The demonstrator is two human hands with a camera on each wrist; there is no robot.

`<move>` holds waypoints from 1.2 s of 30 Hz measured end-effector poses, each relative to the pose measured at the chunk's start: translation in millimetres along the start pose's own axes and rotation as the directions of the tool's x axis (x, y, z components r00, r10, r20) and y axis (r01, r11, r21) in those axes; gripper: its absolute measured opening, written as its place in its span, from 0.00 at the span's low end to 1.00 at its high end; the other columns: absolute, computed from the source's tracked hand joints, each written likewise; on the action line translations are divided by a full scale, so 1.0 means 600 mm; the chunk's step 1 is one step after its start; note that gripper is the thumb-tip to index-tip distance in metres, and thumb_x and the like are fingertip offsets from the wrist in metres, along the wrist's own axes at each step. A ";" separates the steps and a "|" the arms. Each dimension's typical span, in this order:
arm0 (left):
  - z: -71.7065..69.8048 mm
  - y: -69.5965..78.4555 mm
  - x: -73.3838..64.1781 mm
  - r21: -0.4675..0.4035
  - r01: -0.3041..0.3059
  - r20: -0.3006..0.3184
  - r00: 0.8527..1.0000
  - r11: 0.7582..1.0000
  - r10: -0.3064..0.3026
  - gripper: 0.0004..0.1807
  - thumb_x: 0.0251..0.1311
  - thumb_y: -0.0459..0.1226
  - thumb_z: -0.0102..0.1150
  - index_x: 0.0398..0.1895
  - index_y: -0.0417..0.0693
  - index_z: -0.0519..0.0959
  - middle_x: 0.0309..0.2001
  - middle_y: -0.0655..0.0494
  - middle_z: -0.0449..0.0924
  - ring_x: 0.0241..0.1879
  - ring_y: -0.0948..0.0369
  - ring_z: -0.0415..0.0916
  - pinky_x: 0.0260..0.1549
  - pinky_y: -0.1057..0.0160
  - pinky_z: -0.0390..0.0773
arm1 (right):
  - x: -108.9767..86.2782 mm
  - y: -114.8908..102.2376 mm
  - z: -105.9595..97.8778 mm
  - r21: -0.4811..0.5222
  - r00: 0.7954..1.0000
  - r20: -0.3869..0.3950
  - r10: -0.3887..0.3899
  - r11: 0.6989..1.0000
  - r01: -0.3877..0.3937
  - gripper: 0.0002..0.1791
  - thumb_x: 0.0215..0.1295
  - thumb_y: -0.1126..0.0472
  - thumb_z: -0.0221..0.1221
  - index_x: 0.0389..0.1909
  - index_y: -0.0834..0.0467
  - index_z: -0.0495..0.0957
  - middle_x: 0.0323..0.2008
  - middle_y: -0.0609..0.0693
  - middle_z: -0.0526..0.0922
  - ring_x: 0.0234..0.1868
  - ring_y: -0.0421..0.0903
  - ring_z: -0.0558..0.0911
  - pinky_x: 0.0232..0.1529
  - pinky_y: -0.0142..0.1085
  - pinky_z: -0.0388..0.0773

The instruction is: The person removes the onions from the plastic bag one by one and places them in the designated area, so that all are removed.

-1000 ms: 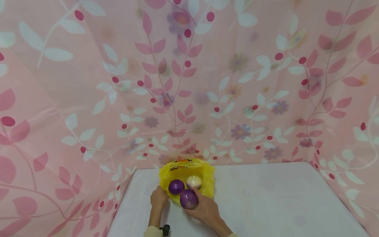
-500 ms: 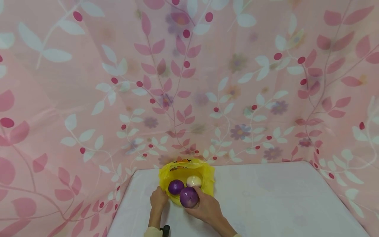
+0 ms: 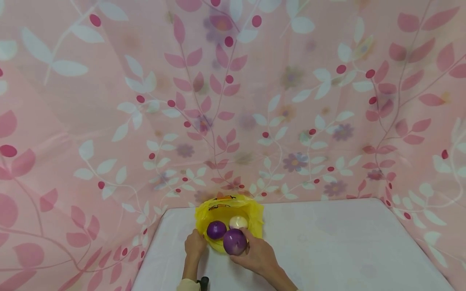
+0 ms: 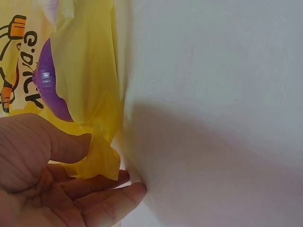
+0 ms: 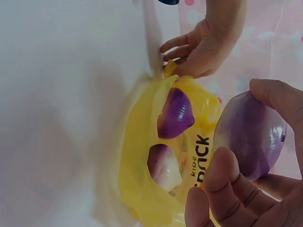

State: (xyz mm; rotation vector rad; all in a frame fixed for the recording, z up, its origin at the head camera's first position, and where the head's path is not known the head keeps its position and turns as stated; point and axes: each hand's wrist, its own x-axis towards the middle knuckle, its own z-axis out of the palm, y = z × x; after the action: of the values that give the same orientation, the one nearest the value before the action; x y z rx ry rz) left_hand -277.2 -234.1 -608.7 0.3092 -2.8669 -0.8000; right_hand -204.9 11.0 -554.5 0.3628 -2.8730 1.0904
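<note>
My right hand [image 3: 256,254] grips a glossy purple turnip [image 3: 234,242] between thumb and fingers, above the mouth of a yellow plastic bag [image 3: 255,212]. In the right wrist view this turnip [image 5: 251,132] is paler on one side and has a small dark spot. Inside the bag lie a dark purple turnip [image 3: 216,230] and a white turnip with a purple part [image 3: 238,222]. My left hand [image 3: 195,243] pinches the bag's near left edge. In the left wrist view my thumb presses a fold of the yellow plastic [image 4: 102,153] against the fingers.
The bag stands on a white-covered table [image 3: 338,242], close to its back edge. Pink leaf-patterned cloth [image 3: 233,101] hangs behind and at both sides. A small dark object [image 3: 204,282] sits by my left wrist.
My right hand has moved slightly right with the turnip, and the turnip has turned a little. My left hand and the bag hold still.
</note>
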 end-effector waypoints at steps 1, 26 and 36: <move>0.000 0.000 0.000 -0.001 -0.001 0.001 1.000 1.000 0.001 0.08 0.61 0.30 0.54 0.34 0.28 0.72 0.26 0.42 0.74 0.25 0.50 0.72 0.27 0.51 0.73 | 0.000 0.000 -0.002 -0.001 1.000 0.002 0.001 1.000 -0.001 0.46 0.42 0.25 0.65 0.61 0.44 0.71 0.23 0.40 0.74 0.21 0.37 0.68 0.24 0.34 0.65; -0.005 0.001 -0.002 0.016 -0.016 -0.017 1.000 1.000 0.016 0.10 0.58 0.31 0.59 0.34 0.29 0.72 0.26 0.42 0.75 0.25 0.48 0.74 0.28 0.49 0.74 | -0.018 0.017 -0.046 -0.038 0.997 -0.049 -0.059 0.998 0.058 0.44 0.44 0.32 0.69 0.62 0.47 0.71 0.23 0.41 0.75 0.22 0.36 0.67 0.24 0.33 0.64; -0.002 -0.002 -0.001 0.008 -0.009 -0.010 1.000 1.000 0.009 0.11 0.58 0.32 0.59 0.34 0.29 0.72 0.26 0.43 0.75 0.26 0.49 0.74 0.28 0.49 0.74 | -0.030 0.033 -0.074 -0.061 0.997 -0.071 -0.036 0.998 0.031 0.46 0.44 0.27 0.66 0.61 0.48 0.71 0.22 0.39 0.73 0.21 0.36 0.67 0.24 0.32 0.64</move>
State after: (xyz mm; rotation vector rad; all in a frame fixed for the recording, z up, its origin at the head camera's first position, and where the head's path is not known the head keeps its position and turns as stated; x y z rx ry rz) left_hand -276.2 -235.3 -608.3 0.2997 -2.8607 -0.7828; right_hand -193.9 58.1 -536.3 0.3596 -2.8189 0.9884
